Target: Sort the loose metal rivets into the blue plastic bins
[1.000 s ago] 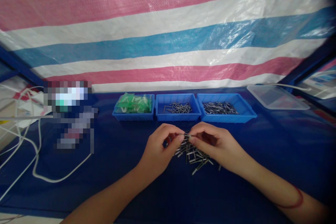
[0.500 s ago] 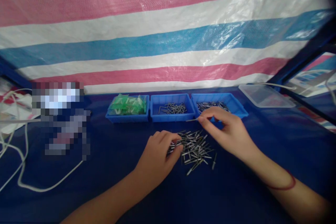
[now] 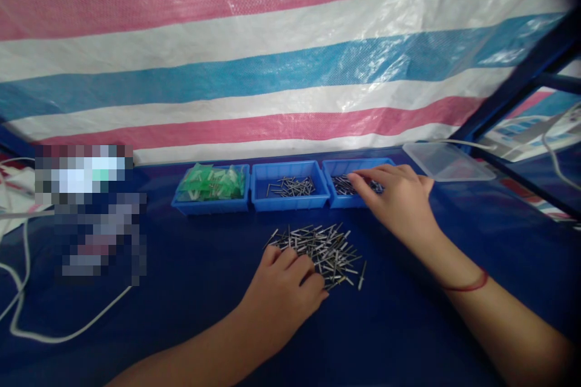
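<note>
A loose pile of thin metal rivets [image 3: 333,251] lies on the dark blue table. At the near left edge of the pile is my left hand [image 3: 290,290], its fingers curled down; what is under the fingertips is hidden. My right hand [image 3: 397,196] is over the right blue bin [image 3: 333,201], thumb and fingers bent together above the metal pieces inside; anything between the fingertips is too small to make out. The middle blue bin [image 3: 290,202] holds some similar metal pieces. Green plastic packets [image 3: 211,182] fill the left blue bin [image 3: 213,207].
A clear plastic lid [image 3: 449,163] lies at the back right. White cables [image 3: 59,338] curl over the left side, near blurred objects [image 3: 100,236]. A striped plastic sheet [image 3: 254,84] hangs behind the bins, and a dark metal frame [image 3: 503,84] stands at right.
My right hand has moved from the front edge of the right bin to over its contents, and the thin piece it held no longer shows. My left hand has shifted toward me, fingers lowered.
</note>
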`<state>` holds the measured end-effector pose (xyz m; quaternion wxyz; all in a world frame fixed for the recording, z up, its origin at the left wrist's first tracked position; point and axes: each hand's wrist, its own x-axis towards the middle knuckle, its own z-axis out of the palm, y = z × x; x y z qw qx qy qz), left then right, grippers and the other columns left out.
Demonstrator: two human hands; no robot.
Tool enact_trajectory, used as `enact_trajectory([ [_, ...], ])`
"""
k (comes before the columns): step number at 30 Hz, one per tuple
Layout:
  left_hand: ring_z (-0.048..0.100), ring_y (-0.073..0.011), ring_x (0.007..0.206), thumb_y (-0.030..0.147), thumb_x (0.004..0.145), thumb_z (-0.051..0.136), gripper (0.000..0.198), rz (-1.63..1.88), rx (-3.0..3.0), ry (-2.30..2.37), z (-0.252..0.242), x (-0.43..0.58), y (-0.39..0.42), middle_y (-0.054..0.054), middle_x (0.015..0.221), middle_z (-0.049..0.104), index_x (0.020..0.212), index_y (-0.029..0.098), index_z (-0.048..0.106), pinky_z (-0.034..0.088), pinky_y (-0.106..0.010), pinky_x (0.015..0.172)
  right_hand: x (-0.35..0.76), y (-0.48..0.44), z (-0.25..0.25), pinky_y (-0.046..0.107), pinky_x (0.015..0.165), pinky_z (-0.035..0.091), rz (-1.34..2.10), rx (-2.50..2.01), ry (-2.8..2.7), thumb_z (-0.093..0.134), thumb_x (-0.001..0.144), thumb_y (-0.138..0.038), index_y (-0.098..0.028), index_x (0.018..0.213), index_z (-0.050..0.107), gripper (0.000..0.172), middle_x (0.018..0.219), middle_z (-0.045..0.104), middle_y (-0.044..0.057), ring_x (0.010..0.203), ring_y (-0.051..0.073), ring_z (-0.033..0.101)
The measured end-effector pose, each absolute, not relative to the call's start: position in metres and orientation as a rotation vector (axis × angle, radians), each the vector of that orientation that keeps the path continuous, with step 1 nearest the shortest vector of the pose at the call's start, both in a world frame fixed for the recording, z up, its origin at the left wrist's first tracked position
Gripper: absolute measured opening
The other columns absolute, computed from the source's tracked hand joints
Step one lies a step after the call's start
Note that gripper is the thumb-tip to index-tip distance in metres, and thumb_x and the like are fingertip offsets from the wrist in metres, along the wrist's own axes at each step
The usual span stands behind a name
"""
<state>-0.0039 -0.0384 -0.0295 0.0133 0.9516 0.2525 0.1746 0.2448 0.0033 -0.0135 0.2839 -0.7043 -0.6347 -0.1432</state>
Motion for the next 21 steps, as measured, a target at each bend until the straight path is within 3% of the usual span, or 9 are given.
enact_trajectory([
  [6, 0.053, -0.0176, 0.079, 0.027, 0.091, 0.058, 0.011, 0.571, 2.932, 0.82, -0.029, -0.003, -0.036, 0.0, 0.083, 0.063, 0.084, 0.019, 0.059, 0.029, -0.035, 0.073, 0.243, -0.009, -0.003, 0.039, 0.076, 0.041, -0.204, -1.652, -1.707, 0.054, 0.09, -0.035, -0.022, 0.084, 0.071, 0.022, 0.088, 0.072, 0.005, 0.082, 0.023, 0.061],
  [10, 0.057, -0.0152, 0.082, 0.023, 0.094, 0.052, 0.008, 0.574, 2.543, 0.968, -0.014, -0.005, -0.028, 0.0, 0.09, 0.066, 0.091, 0.018, 0.058, 0.033, -0.031, 0.074, 0.22, -0.02, 0.001, 0.037, 0.081, 0.047, 0.179, -1.279, -1.901, 0.057, 0.088, -0.031, -0.023, 0.085, 0.067, 0.014, 0.087, 0.071, 0.004, 0.085, 0.02, 0.063],
  [14, 0.057, -0.0133, 0.075, 0.027, 0.095, 0.05, 0.013, 0.678, 2.229, 1.084, -0.007, -0.009, -0.024, 0.002, 0.083, 0.066, 0.09, 0.019, 0.059, 0.035, -0.028, 0.073, 0.198, -0.031, 0.0, 0.032, 0.075, 0.05, 0.493, -1.142, -1.949, 0.062, 0.085, -0.033, -0.023, 0.088, 0.065, 0.011, 0.085, 0.069, 0.004, 0.081, 0.017, 0.063],
  [21, 0.058, -0.0128, 0.072, 0.032, 0.09, 0.056, 0.014, 0.765, 2.028, 1.104, -0.01, -0.009, -0.025, 0.002, 0.081, 0.067, 0.089, 0.019, 0.061, 0.038, -0.026, 0.069, 0.188, -0.038, -0.002, 0.027, 0.065, 0.049, 0.747, -1.181, -1.81, 0.059, 0.087, -0.034, -0.022, 0.08, 0.065, 0.015, 0.076, 0.066, 0.002, 0.071, 0.014, 0.06],
])
